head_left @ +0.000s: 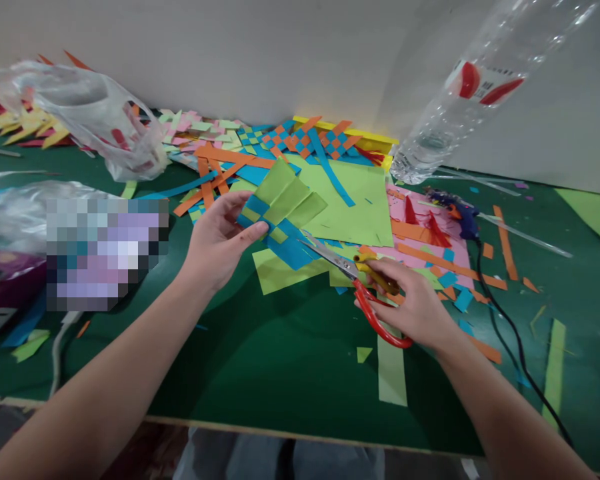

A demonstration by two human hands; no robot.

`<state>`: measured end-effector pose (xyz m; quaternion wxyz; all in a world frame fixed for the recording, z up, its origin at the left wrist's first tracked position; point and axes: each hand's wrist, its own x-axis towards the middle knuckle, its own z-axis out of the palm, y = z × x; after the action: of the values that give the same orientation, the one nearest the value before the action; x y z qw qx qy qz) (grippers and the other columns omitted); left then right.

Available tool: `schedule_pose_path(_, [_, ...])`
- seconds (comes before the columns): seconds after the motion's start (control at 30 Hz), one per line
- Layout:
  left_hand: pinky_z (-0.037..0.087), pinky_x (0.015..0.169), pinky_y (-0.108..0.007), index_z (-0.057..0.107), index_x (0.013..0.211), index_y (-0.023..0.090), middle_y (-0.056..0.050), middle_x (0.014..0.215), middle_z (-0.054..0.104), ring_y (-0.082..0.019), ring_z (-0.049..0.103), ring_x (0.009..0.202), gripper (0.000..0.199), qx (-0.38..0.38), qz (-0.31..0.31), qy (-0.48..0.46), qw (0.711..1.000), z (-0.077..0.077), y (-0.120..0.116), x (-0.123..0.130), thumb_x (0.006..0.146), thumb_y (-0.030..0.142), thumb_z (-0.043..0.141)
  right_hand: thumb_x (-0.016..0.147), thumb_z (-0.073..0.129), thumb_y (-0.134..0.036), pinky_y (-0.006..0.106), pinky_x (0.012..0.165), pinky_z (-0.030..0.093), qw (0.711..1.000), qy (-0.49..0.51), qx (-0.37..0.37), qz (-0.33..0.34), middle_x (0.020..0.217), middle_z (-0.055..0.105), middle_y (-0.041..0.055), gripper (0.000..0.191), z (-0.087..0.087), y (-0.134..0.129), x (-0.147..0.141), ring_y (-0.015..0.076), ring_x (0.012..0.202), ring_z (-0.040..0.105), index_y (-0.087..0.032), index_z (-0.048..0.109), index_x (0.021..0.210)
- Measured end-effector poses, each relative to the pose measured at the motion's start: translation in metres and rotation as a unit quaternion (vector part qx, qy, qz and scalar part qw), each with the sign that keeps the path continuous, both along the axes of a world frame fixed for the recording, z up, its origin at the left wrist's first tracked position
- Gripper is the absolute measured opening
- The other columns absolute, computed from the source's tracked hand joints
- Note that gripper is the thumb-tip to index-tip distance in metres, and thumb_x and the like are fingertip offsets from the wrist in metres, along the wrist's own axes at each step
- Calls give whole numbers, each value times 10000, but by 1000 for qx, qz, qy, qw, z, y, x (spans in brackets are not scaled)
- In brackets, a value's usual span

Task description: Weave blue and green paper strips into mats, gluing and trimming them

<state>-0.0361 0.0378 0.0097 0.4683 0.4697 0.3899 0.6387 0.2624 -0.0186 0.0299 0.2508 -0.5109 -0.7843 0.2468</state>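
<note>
Holding checkered paper (280, 234), pointed scissors (347, 265)

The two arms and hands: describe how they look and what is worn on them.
The left forearm and right forearm are bare, with no sleeve in view, and narrow toward the wrists. The left hand and right hand are ungloved. No watch, bracelet or ring shows, and no clear markings can be made out. The upper arms are out of the picture.
</note>
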Motion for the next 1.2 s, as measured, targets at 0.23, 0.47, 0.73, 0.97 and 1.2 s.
schedule_pose_path(0.23, [574, 706, -259, 690, 1029, 279, 1, 1004, 701, -139, 668, 838, 441, 10, -16, -11, 1000, 0, 0, 0, 635, 228, 882, 820, 634, -362, 316, 614, 494, 1000, -17, -8, 6, 953, 686, 90, 273, 2, 1, 0, 196, 751, 624, -182, 636, 1025])
schedule_pose_path(0.47, [566, 753, -305, 666, 1072, 280, -18, 1078, 689, -183, 670, 916, 512, 0, -1, 4, 1000, -1, 1, -1, 613, 270, 893, 826, 611, -331, 308, 612, 484, 1000, -15, -20, 10, 959, 696, 93, 227, 2, 2, 1, 207, 780, 640, -188, 647, 999])
schedule_pose_path(0.73, [569, 793, -333, 665, 1078, 286, -24, 1093, 696, -216, 659, 1006, 527, -5, 16, 9, 1000, -1, 0, 0, 604, 297, 894, 817, 593, -347, 310, 592, 480, 1000, -21, -22, -2, 914, 718, 91, 209, 4, 2, 0, 211, 741, 651, -190, 661, 937])
schedule_pose_path(0.97, [573, 782, -340, 670, 1068, 295, -29, 1120, 681, -214, 658, 990, 491, -4, 23, 10, 1000, -4, 3, -3, 625, 289, 881, 796, 646, -346, 356, 673, 535, 998, -2, -54, -27, 954, 725, 89, 305, -1, 2, 6, 223, 771, 667, -183, 655, 1054])
schedule_pose_path(1.2, [560, 789, -295, 679, 1006, 260, -27, 1096, 655, -192, 620, 1027, 498, -12, 39, -25, 999, 1, 4, 0, 566, 263, 913, 763, 699, -407, 345, 675, 543, 991, 78, -55, -93, 900, 715, 64, 323, -2, 9, 8, 213, 757, 667, -183, 675, 993])
